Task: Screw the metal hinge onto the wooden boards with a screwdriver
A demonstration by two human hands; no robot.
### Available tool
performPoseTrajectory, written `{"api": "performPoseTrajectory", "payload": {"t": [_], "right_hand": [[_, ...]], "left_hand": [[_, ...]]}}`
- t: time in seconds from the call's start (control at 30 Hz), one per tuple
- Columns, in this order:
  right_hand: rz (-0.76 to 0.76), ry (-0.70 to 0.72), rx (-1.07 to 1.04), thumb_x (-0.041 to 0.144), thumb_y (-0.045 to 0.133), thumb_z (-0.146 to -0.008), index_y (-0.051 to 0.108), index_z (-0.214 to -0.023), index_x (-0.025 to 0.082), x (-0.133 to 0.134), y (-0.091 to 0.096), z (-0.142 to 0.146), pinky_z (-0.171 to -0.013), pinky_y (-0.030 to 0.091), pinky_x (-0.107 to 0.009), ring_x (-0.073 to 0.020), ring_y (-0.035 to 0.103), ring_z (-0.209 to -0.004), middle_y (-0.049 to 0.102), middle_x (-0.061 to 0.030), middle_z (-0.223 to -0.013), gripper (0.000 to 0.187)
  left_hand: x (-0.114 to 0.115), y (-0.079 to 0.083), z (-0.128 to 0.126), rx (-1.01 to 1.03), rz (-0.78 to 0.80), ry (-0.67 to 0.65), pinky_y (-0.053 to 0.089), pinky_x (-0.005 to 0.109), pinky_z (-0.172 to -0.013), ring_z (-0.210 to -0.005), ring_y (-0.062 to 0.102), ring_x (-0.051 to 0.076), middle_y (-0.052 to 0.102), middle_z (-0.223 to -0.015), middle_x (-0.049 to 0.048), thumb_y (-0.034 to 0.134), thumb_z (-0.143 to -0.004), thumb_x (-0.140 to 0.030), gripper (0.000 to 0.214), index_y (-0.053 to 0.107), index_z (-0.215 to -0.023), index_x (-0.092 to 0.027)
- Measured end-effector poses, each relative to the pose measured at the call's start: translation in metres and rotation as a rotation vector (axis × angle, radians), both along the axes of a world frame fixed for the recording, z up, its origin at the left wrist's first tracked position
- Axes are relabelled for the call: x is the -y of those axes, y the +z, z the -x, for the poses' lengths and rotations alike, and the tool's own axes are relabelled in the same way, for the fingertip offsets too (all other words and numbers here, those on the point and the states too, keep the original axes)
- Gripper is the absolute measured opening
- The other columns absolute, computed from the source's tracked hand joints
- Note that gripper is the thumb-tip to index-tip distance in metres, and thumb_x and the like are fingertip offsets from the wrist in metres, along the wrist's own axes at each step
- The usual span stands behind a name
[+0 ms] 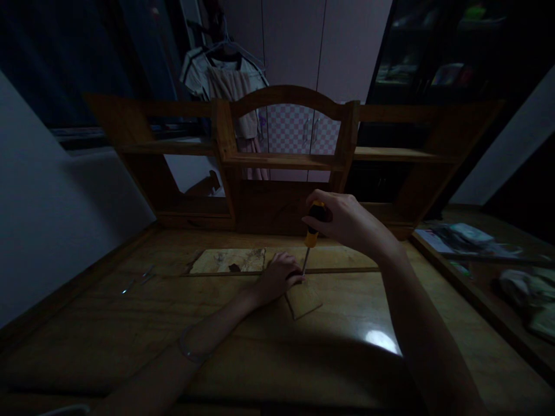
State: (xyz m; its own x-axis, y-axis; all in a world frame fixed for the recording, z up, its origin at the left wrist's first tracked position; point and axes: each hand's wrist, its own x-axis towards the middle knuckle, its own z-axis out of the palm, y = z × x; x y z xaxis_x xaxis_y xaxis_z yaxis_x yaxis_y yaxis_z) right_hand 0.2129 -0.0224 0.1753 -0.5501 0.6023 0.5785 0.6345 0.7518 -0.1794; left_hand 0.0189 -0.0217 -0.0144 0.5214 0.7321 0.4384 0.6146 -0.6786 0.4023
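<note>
My right hand (342, 216) grips the yellow and black handle of a screwdriver (310, 237), held nearly upright with its metal shaft pointing down. At its tip my left hand (280, 278) rests with curled fingers, thumb and forefinger close to the shaft; what they hold there, if anything, is too small and dark to make out. Under and beside the left hand lies a small square wooden piece (306, 300). A long, narrow wooden board (338, 258) lies behind it, with a rough, stained piece (229, 261) at its left end.
Several small metal pieces (147, 274) lie on the wooden desk (173, 306) at the left. A wooden shelf unit (284, 159) stands along the back edge. Papers and cloth-like items (472, 237) are on a surface at the right. The room is dim.
</note>
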Motion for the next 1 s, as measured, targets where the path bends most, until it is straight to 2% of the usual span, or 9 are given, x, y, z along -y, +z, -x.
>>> {"api": "performPoseTrajectory", "payload": {"t": [0.27,0.4,0.5,0.6,0.7,0.87,0.93,1.0], "right_hand": [[0.058,0.065,0.064,0.019,0.062,-0.088,0.057,-0.117,0.02,0.007,0.0,0.002,-0.075,0.041,-0.024,-0.0166,0.056,-0.086,0.058,-0.0034,-0.106,0.029],[0.041,0.059,0.05,0.029,0.062,-0.093,0.06,-0.11,0.019,0.007,0.001,0.004,-0.076,0.041,-0.026,-0.017,0.057,-0.083,0.061,-0.0022,-0.098,0.02],[0.036,0.095,0.033,0.026,0.06,-0.095,0.062,-0.104,0.019,0.008,0.003,0.005,-0.076,0.04,-0.025,-0.0158,0.057,-0.083,0.062,-0.0004,-0.094,0.012],[0.065,0.148,0.058,0.017,0.062,-0.09,0.059,-0.113,0.019,0.012,0.006,0.003,-0.076,0.039,-0.023,-0.0146,0.057,-0.087,0.061,-0.0003,-0.104,0.024],[0.094,0.148,0.075,0.016,0.064,-0.086,0.056,-0.118,0.018,0.015,0.007,0.002,-0.075,0.039,-0.022,-0.0147,0.056,-0.088,0.059,-0.0011,-0.11,0.033],[0.089,0.15,0.044,0.026,0.06,-0.094,0.061,-0.103,0.018,0.013,0.006,0.005,-0.068,0.037,-0.023,-0.0134,0.055,-0.078,0.061,0.001,-0.091,0.012],[0.083,0.157,0.028,0.023,0.06,-0.094,0.061,-0.1,0.018,0.012,0.005,0.006,-0.068,0.037,-0.022,-0.0127,0.055,-0.078,0.061,0.0017,-0.088,0.007],[0.08,0.163,0.038,0.018,0.06,-0.092,0.061,-0.102,0.018,0.012,0.005,0.005,-0.07,0.037,-0.022,-0.013,0.055,-0.081,0.061,0.0009,-0.093,0.01]], "left_hand": [[0.002,0.003,0.0,-0.002,-0.01,-0.001,0.037,0.034,-0.089,-0.095,0.051,0.02,0.06,-0.089,0.0031,0.068,-0.086,-0.034,0.017,0.067,-0.083,-0.018],[0.005,0.007,0.0,-0.002,-0.021,-0.007,0.036,0.034,-0.091,-0.097,0.051,0.02,0.06,-0.09,0.0033,0.068,-0.086,-0.033,0.016,0.066,-0.084,-0.017],[0.005,0.008,0.001,-0.001,-0.026,-0.017,0.036,0.034,-0.093,-0.099,0.05,0.02,0.059,-0.092,0.0034,0.067,-0.086,-0.033,0.015,0.065,-0.085,-0.017],[0.005,0.007,0.002,-0.002,-0.029,-0.016,0.036,0.034,-0.094,-0.1,0.05,0.02,0.059,-0.093,0.0028,0.068,-0.086,-0.034,0.017,0.064,-0.085,-0.018],[0.004,0.006,0.002,-0.012,-0.038,-0.008,0.035,0.034,-0.095,-0.1,0.049,0.02,0.058,-0.093,0.0027,0.069,-0.085,-0.035,0.019,0.062,-0.084,-0.017],[0.006,0.006,0.002,-0.023,-0.051,-0.01,0.036,0.035,-0.093,-0.099,0.048,0.021,0.058,-0.095,0.0033,0.072,-0.082,-0.033,0.021,0.06,-0.087,-0.016],[0.007,0.005,0.002,-0.019,-0.053,-0.01,0.037,0.034,-0.093,-0.099,0.048,0.02,0.057,-0.094,0.0031,0.072,-0.082,-0.032,0.021,0.059,-0.087,-0.016],[0.006,0.004,0.002,-0.02,-0.058,-0.008,0.036,0.035,-0.094,-0.1,0.048,0.02,0.057,-0.094,0.003,0.072,-0.082,-0.032,0.021,0.059,-0.088,-0.017]]}}
